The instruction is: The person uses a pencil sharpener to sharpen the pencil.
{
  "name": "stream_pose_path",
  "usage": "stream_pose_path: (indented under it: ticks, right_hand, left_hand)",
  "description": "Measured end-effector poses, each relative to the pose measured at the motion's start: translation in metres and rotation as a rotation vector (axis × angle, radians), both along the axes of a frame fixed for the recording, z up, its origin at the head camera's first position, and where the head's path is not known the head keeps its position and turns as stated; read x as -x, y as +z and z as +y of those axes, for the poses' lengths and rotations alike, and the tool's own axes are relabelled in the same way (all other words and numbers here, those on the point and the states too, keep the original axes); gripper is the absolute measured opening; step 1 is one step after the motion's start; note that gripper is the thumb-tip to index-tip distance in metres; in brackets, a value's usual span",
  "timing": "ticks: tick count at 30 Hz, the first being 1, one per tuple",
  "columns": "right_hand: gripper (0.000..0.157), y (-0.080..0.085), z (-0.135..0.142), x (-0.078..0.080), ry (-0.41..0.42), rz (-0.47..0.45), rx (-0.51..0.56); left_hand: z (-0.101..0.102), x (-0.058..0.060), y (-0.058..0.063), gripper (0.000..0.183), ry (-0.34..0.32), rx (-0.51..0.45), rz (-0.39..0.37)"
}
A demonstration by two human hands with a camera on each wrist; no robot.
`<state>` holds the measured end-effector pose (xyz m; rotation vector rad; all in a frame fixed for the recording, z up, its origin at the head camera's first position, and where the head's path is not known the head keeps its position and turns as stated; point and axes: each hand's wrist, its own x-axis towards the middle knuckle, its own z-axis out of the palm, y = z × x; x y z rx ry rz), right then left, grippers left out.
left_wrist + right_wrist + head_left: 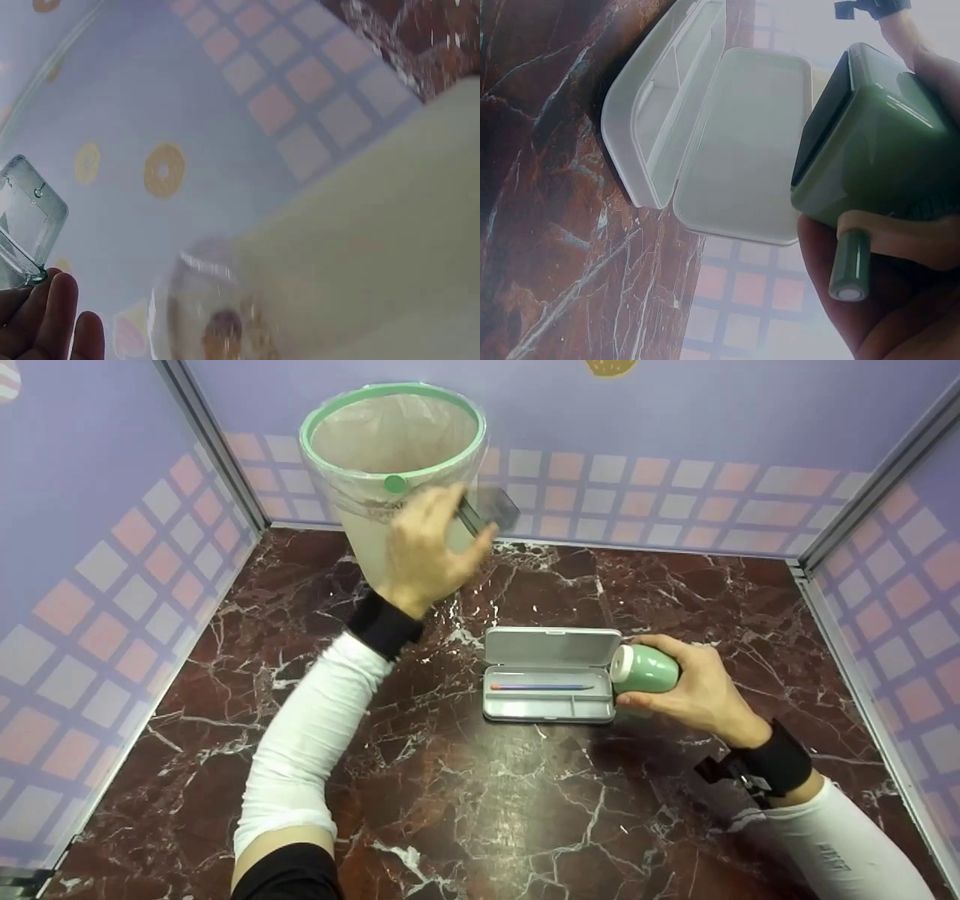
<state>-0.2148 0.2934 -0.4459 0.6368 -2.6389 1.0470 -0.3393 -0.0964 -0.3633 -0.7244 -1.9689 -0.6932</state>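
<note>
Left hand: your left hand (424, 556) pinches a clear box (489, 510) beside the bin (390, 465).
Right hand: your right hand (694, 690) curls round a green sharpener (645, 669) beside the case (551, 675).

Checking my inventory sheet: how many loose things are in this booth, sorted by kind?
Bin with liner: 1
Open pencil case: 1
Pencil in the case: 1
Green sharpener, in the right hand: 1
Clear drawer, in the left hand: 1
Total: 5
</note>
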Motion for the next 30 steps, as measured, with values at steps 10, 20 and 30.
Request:
stream_pose_path:
  ticks: [10, 20, 30]
  right_hand:
    - [0.074, -0.001, 0.000, -0.001, 0.015, 0.018, 0.021]
    - [0.075, 0.000, 0.001, 0.000, 0.013, 0.032, 0.012]
    - [0.077, 0.000, 0.002, 0.000, 0.013, 0.044, 0.005]
  left_hand:
    - [0.031, -0.034, -0.043, 0.057, -0.187, 0.058, -0.113]
    - [0.055, -0.061, -0.069, 0.055, -0.350, 0.152, -0.252]
    - [0.076, -0.077, -0.082, 0.056, -0.474, 0.158, -0.471]
